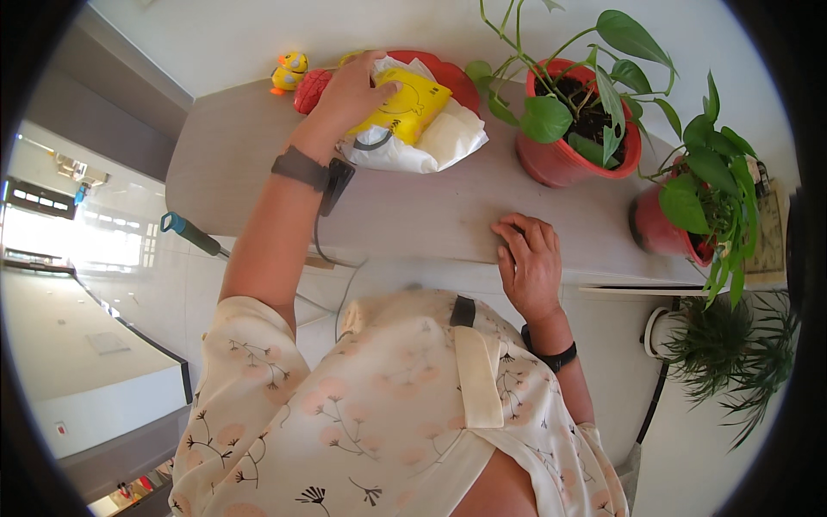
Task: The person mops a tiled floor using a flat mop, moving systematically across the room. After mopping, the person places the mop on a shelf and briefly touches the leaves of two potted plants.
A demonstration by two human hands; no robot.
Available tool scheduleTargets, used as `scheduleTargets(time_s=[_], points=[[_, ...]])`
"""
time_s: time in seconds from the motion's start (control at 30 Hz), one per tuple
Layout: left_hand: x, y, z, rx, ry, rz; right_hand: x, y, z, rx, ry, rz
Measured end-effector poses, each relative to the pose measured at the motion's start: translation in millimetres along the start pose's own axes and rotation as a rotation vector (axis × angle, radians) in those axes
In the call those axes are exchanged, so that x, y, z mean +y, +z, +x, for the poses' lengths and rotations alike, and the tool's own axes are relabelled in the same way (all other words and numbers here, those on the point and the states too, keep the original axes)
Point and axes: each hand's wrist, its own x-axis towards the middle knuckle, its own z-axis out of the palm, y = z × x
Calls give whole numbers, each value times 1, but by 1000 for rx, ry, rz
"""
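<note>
My left hand [354, 90] is at the far side of the wooden tabletop [413, 216], gripping the left end of a soft yellow packet [413, 106]. Its thumb lies on the packet's face; the other fingertips are partly hidden. Beneath the packet is a white plastic bag or wrapper [446, 142], with a red scalloped tray [460, 81] behind. A red ball-like object [313, 90] sits just left of this hand, and a yellow toy duck [289, 72] stands beyond it. Near the table's front edge my right hand [535, 262] rests loosely curled, holding nothing.
Two red pots hold leafy plants, one larger [572, 152] and one smaller [665, 216], at the right. A black device [337, 184] with a cable hangs by my left wrist. A teal-and-grey handle [190, 234] rises at the table's left front. Another potted plant [711, 342] is lower right.
</note>
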Motion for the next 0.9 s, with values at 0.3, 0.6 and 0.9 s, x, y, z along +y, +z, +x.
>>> scheduleTargets(time_s=[0.3,0.6,0.9], points=[[-6,-10,14,-143,21,4,0,1,0,17,-10,-3],[25,-33,-11,-229,-227,-289,1,2,-3,2,-10,-13],[7,-23,20,-290,-182,-330,3,5,-6,55,-14,-30]])
